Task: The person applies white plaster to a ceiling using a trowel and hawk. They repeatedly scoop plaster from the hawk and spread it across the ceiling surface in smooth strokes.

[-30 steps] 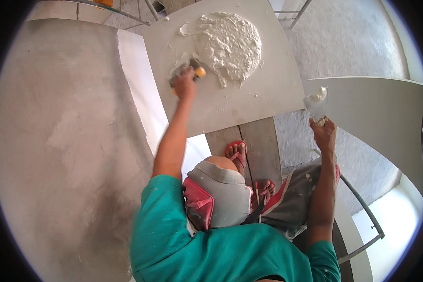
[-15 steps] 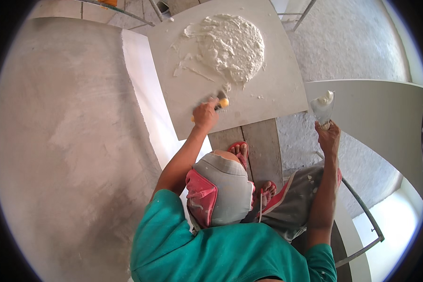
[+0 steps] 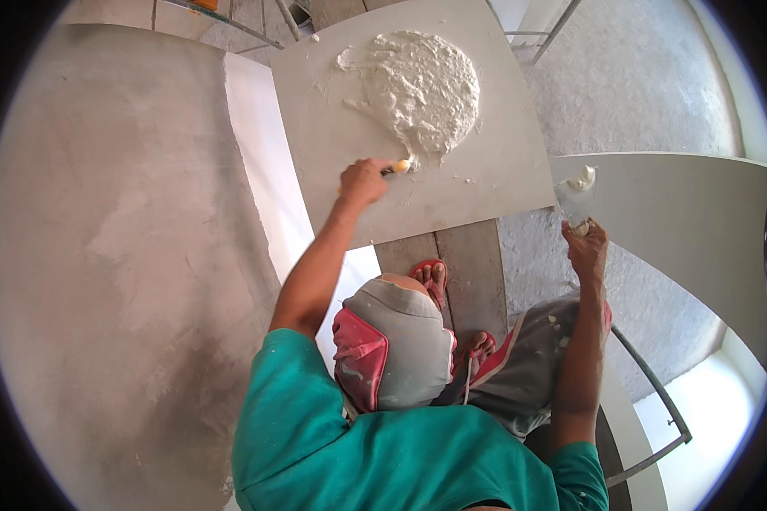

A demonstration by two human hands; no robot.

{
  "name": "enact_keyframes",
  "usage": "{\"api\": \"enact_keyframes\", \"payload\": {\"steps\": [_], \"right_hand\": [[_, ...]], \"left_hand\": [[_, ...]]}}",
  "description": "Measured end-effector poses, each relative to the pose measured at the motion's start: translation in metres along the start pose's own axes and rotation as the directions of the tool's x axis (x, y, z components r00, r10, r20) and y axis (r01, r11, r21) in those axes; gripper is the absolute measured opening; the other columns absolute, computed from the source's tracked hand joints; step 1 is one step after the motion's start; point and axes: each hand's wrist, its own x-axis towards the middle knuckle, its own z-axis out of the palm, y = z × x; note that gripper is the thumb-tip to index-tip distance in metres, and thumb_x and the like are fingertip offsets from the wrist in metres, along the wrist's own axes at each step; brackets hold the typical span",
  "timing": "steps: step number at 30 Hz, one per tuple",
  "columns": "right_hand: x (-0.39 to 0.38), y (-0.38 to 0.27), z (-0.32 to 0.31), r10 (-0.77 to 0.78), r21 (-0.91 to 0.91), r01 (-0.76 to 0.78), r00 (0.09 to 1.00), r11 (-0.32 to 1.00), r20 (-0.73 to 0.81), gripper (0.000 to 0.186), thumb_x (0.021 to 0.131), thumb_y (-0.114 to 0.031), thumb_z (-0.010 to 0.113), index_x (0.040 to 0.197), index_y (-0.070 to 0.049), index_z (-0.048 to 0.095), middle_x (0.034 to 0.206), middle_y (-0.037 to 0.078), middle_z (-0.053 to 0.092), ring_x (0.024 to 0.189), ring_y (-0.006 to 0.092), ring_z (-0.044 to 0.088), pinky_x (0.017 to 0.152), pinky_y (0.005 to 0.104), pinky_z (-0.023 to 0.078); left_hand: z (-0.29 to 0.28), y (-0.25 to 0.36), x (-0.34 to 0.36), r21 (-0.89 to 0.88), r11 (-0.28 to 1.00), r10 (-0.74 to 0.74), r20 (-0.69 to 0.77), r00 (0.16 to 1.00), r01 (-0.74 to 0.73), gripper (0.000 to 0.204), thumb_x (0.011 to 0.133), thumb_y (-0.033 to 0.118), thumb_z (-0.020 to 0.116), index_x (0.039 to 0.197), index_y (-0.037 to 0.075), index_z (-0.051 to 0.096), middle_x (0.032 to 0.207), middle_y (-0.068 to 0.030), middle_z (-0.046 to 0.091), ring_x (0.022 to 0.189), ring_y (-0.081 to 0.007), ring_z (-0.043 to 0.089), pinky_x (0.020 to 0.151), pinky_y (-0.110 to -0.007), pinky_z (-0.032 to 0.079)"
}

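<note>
My left hand (image 3: 364,181) is wrapped round the yellow handle of a trowel (image 3: 400,166). The trowel meets the near edge of a wide mound of wet white plaster (image 3: 430,89), and my hand hides most of its blade. Under the plaster is a large pale board (image 3: 477,192). Off the board's right side, my right hand (image 3: 586,247) grips a putty knife (image 3: 576,203) with its broad blade pointing away from me. A dab of white plaster (image 3: 583,178) sits near the blade's tip.
A grey plastered wall (image 3: 128,213) rises on the left, with a white strip along its edge. Wooden planks (image 3: 477,264) lie under my feet. Metal scaffold tubes (image 3: 669,400) stand at the right and far side. A curved grey panel (image 3: 682,204) extends to the right.
My left hand has moved slightly away from me and left, bringing the trowel against the plaster's near edge. Thin smears left of the mound are gone. My right hand has barely shifted.
</note>
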Motion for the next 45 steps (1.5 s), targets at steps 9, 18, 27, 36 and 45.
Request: {"api": "enact_keyframes", "payload": {"steps": [9, 18, 27, 36, 45], "right_hand": [[0.005, -0.001, 0.01, -0.018, -0.102, 0.021, 0.999, 0.995, 0.037, 0.016, 0.075, -0.011, 0.066, 0.082, 0.003, 0.063, 0.063, 0.004, 0.06, 0.056, 0.0083, 0.049, 0.056, 0.0294, 0.044], [0.003, 0.003, 0.008, 0.0, -0.03, -0.001, 0.999, 1.0, -0.042, 0.018, 0.078, -0.014, 0.064, 0.084, 0.003, 0.062, 0.063, 0.006, 0.058, 0.058, 0.0103, 0.049, 0.058, 0.0292, 0.043], [0.0, 0.004, -0.004, -0.18, -0.192, 0.157, 0.978, 0.969, -0.106, 0.015, 0.076, -0.011, 0.065, 0.08, 0.003, 0.062, 0.068, 0.012, 0.062, 0.057, 0.0171, 0.055, 0.058, 0.0321, 0.045], [0.003, 0.008, -0.002, -0.156, -0.129, 0.141, 0.981, 0.982, -0.115, 0.016, 0.076, -0.011, 0.064, 0.081, 0.003, 0.063, 0.066, 0.013, 0.062, 0.057, 0.0182, 0.058, 0.058, 0.0329, 0.046], [0.003, -0.008, 0.008, -0.143, -0.219, 0.129, 0.989, 0.967, -0.05, 0.019, 0.075, -0.015, 0.065, 0.082, 0.003, 0.062, 0.069, 0.017, 0.061, 0.06, 0.0255, 0.06, 0.061, 0.0355, 0.047]], "left_hand": [[0.077, -0.022, 0.007, 0.355, 0.92, 0.358, -0.597, 0.718, -0.163, 0.038, 0.079, 0.006, 0.05, 0.115, 0.015, 0.062, 0.105, -0.0138, 0.065, 0.091, -0.031, 0.063, 0.079, -0.041, 0.05], [-0.001, -0.071, 0.007, -0.058, 0.99, -0.142, -0.354, 0.924, 0.13, 0.032, 0.081, 0.011, 0.048, 0.106, 0.019, 0.065, 0.084, -0.0121, 0.067, 0.078, -0.0341, 0.064, 0.068, -0.046, 0.051], [-0.006, -0.064, 0.012, -0.039, 0.963, -0.271, -0.165, 0.948, 0.268, 0.034, 0.081, 0.014, 0.05, 0.109, 0.023, 0.065, 0.096, -0.016, 0.066, 0.091, -0.0342, 0.063, 0.079, -0.045, 0.05], [-0.013, -0.019, 0.032, 0.08, 0.983, -0.165, -0.007, 0.986, 0.165, 0.039, 0.076, 0.016, 0.053, 0.112, 0.026, 0.064, 0.103, -0.012, 0.065, 0.099, -0.0313, 0.061, 0.085, -0.042, 0.049], [0.046, -0.048, 0.015, 0.146, 0.989, 0.068, -0.513, 0.855, 0.009, 0.039, 0.083, 0.006, 0.047, 0.121, 0.011, 0.055, 0.122, -0.0156, 0.057, 0.107, -0.0386, 0.054, 0.093, -0.046, 0.041]]}}
